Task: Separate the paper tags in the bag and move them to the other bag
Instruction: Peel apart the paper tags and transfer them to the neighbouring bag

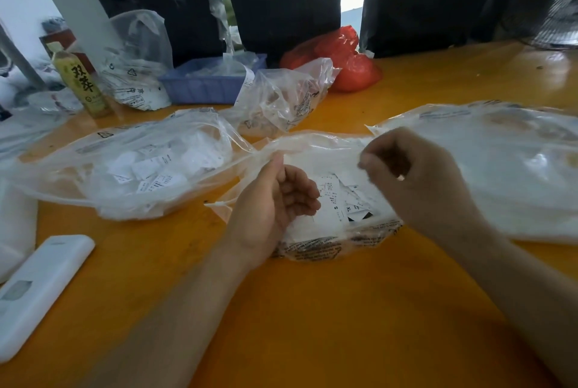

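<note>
Our L hand (275, 200) lies palm-up, fingers loosely curled, holding nothing, on the centre bag (328, 231) w/ paper tags (341, 200). R hand (416, 175) pinches that bag's top edge. Second bag (131, 168) sits left.

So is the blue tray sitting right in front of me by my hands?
No, the blue tray sits at the far edge of the table, behind the clear bags.

Glossy, crinkled clear plastic bag (316, 150) over matt paper tags (337, 200) — smooth, slightly shiny orange table (312, 309).
</note>
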The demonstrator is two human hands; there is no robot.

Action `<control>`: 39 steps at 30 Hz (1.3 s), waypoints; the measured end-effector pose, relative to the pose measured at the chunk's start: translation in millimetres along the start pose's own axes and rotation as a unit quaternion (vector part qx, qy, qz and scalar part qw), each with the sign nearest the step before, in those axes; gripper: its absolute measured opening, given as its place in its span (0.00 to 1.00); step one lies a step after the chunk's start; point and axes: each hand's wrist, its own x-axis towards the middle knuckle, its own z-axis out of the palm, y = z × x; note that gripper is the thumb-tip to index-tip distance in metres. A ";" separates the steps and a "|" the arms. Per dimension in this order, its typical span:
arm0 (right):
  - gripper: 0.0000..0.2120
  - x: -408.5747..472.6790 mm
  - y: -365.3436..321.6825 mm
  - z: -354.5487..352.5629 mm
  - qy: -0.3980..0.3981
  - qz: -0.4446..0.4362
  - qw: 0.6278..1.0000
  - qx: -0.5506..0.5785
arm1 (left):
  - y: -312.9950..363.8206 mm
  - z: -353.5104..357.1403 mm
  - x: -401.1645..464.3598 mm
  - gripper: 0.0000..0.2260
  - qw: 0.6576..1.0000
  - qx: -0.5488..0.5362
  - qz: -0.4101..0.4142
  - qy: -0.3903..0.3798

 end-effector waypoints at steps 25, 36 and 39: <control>0.06 -3.9 8.3 16.9 -0.125 0.114 0.971 0.170 | -2.0 -2.7 1.2 0.11 1.000 0.027 0.002 0.001; 0.03 -4.8 8.3 16.8 -0.114 0.107 0.971 0.181 | 4.1 0.5 -1.7 0.12 0.999 0.026 0.023 0.013; 0.04 -5.5 8.5 17.5 -0.100 0.100 0.972 0.189 | 2.3 3.0 -5.7 0.10 0.993 0.106 0.055 0.011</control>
